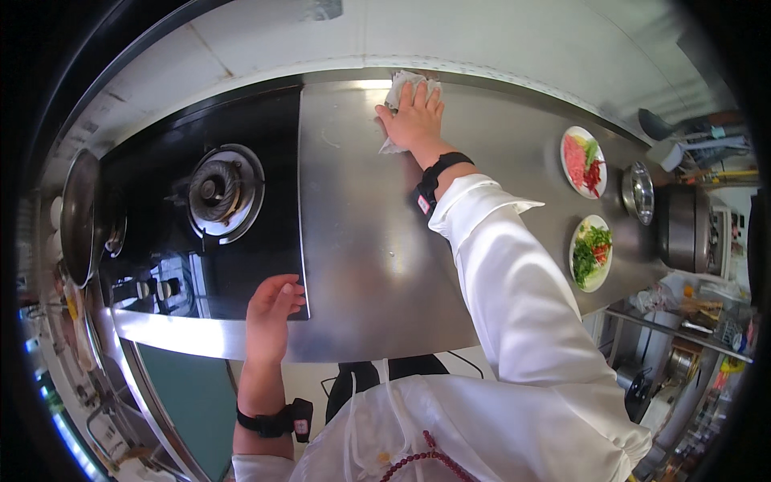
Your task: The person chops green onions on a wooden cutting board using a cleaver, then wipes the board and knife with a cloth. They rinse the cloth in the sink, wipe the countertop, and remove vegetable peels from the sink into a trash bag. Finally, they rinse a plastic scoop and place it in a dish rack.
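Note:
My right hand [416,120] reaches to the far edge of the steel countertop [377,225]. It presses a crumpled white cloth [393,148], possibly a paper towel, against the surface, fingers pointing away from me; part of the cloth is hidden under the palm. Nearer to me, my left hand [273,304] hovers around the front right corner of the black glass gas hob [152,249]. Its fingers are loosely bent with gaps between them, and nothing shows in them. A few small drops lie on the steel.
A round burner [215,191] sits in the hob, and a wok [80,217] stands at its left. To the right are a plate of meat and vegetables [584,162], a plate of chopped greens [591,253], a metal bowl [638,193] and a dark pot [684,227]. A wall rises behind.

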Motion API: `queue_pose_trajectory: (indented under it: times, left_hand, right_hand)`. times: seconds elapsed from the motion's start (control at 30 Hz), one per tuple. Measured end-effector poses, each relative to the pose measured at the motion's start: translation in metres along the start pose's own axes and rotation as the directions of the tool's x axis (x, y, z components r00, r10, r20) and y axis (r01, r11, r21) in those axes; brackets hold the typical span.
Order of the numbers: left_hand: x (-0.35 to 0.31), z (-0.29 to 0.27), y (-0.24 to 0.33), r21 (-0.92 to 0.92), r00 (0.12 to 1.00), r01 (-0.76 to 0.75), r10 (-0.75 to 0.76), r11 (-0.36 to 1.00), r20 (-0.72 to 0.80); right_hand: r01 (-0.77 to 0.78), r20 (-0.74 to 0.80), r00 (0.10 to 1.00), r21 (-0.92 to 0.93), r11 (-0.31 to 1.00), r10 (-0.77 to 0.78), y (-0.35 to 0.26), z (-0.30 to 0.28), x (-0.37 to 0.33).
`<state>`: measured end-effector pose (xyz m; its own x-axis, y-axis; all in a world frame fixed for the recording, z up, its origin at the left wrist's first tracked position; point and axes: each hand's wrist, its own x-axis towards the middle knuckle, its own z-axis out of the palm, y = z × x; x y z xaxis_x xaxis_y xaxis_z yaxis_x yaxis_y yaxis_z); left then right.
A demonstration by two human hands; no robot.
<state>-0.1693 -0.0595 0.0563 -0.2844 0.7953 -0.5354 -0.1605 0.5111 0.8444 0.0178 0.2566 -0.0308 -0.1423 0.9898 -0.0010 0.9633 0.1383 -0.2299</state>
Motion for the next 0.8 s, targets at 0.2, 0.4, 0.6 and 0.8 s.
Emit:
queue_pose_trajectory:
  times: [0.2,0.4,0.6,0.8]
  left_hand:
    - [-0.009,-0.008,-0.012,-0.059,0.996,0.024,-0.029,0.998,-0.079]
    - [-0.019,-0.017,-0.014,-0.125,0.995,-0.001,-0.013,0.992,-0.104]
    - [-0.026,-0.026,-0.005,-0.126,0.997,-0.035,0.027,0.991,-0.067]
    - [-0.032,-0.036,0.004,-0.086,0.996,-0.088,0.090,0.992,0.021]
  right_hand:
    - [0.442,0.034,0.897,-0.018,0.897,-0.442,-0.061,0.024,-0.009]
    - [0.711,0.068,0.702,-0.011,0.703,-0.709,-0.077,0.025,-0.087]
    - [0.716,0.078,0.682,0.130,0.686,-0.727,-0.080,0.019,-0.217]
    - [0.609,0.253,0.727,0.190,0.770,-0.638,-0.078,0.011,-0.301]
